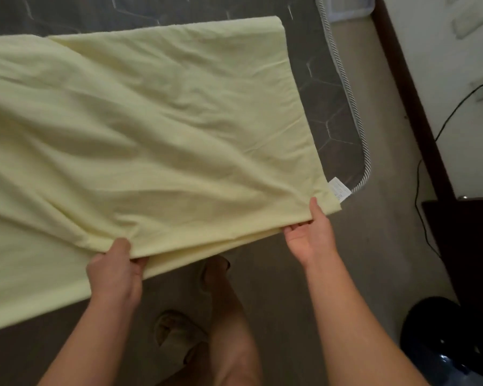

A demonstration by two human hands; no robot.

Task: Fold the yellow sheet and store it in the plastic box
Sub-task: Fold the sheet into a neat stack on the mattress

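A pale yellow sheet (151,121) is seen from above, spread across a dark grey mattress (326,87) with a faint hexagon pattern and striped piping along its edge. The sheet is doubled over, so that a second layer shows beneath the top one along the near edge, and its surface is crossed by soft wrinkles. That near edge is gripped by both hands. The fabric is held by the left hand (115,270) with the thumb laid on top and the fingers curled underneath. Nearer the sheet's right corner, the layers are pinched by the right hand (308,229), thumb pressed on top and fingertips tucked below, with the palm turned partly upward. A small white label (338,189) is sewn at that corner, just beside the right thumb. Beneath the arms, bare legs and a sandalled foot (179,330) are visible on a brownish floor (374,232). To the right, a black cable (418,190) is plugged into a white wall (444,79).
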